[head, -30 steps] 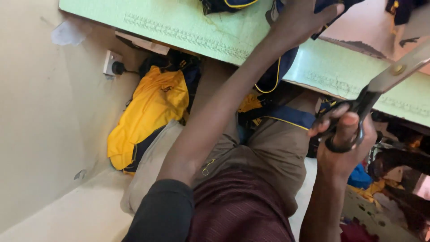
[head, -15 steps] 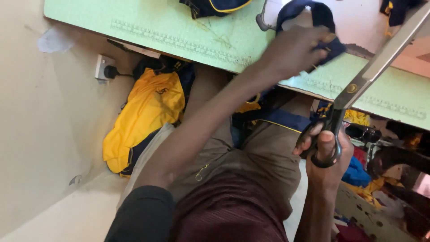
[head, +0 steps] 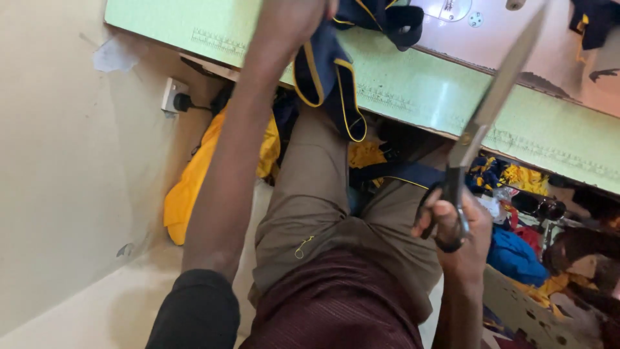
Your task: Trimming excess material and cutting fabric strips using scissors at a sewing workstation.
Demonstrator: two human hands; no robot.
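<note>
Scissors (head: 481,123) in right hand (head: 462,236), fingers clenched through handles; left hand (head: 290,19) gripping navy fabric (head: 326,71).

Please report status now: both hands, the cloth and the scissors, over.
Left hand grips navy cloth at green table edge. Right hand holds scissors, blades closed, clear of cloth. Nothing between them.

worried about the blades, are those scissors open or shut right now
Shut, as far as shows: the scissors in the right hand show one closed, slightly blurred blade with no gap.
</note>
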